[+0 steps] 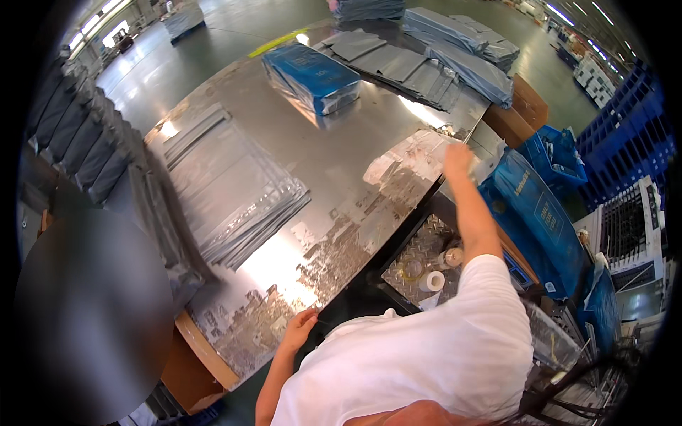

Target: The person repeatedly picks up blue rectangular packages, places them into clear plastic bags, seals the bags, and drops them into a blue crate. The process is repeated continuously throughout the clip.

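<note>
At the near edge of a worn metal table, my left hand is closed, thumb and fingers curled together. Anything inside those fingers is too small to make out. My right arm stretches to the table's right side, where my right hand is closed beside a patch of torn pale paper. A thin rod-like line shows just beyond it; whether I hold it cannot be told. Grey plastic-wrapped flat packs lie stacked left of centre, apart from both hands. A blue-and-white wrapped package lies at the far side.
More grey packs line the far right edge. Below the table's right side, a metal shelf holds tape rolls. Blue bags, a blue bin and blue crates crowd the right. Grey bundles stand left; cardboard sits below.
</note>
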Motion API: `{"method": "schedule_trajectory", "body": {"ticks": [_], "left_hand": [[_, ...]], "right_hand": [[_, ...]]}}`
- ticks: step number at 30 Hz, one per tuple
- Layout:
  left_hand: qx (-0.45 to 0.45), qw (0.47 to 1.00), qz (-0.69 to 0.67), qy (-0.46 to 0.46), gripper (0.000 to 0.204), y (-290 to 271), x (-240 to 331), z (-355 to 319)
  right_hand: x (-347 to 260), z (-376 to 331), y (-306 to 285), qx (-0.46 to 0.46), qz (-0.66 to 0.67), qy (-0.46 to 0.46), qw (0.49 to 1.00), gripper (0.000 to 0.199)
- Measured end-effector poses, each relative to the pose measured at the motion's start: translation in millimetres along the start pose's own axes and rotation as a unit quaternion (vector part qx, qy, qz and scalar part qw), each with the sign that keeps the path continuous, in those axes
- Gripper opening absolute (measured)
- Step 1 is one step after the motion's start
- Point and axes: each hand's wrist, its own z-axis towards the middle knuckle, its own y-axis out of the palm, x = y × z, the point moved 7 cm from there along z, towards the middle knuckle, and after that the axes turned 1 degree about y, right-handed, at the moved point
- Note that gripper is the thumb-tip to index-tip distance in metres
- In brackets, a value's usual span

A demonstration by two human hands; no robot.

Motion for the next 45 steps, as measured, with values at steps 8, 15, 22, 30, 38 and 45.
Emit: {"method": "schedule_trajectory", "body": {"ticks": [8,15,22,30,38,45], "left_hand": [[0.024,0.999,0.024,0.018,0.032,-39,47,54],[0.329,0.724,0.580,0.177,0.058,-173,180,135],[0.285,0.739,0.607,0.065,0.073,-161,146,212],[0.317,0.822,0.397,0.256,0.042,-134,169,190],[0.023,0.990,0.047,0.135,0.043,-17,126,243],[-0.016,0.988,0.073,0.133,0.062,52,103,291]], "right_hand": [[80,-3,49,-0.111,0.031,-0.053,0.992,0.016],[-40,-54,-90,-0.155,0.285,-0.257,0.910,0.014],[-218,-16,-256,-0.255,0.519,-0.315,0.753,0.018],[-334,115,-255,0.003,0.681,-0.385,0.622,0.038],[-208,59,72,-0.489,0.568,-0.016,0.662,0.072],[-157,-16,76,-0.522,0.665,0.076,0.529,0.067]]}}
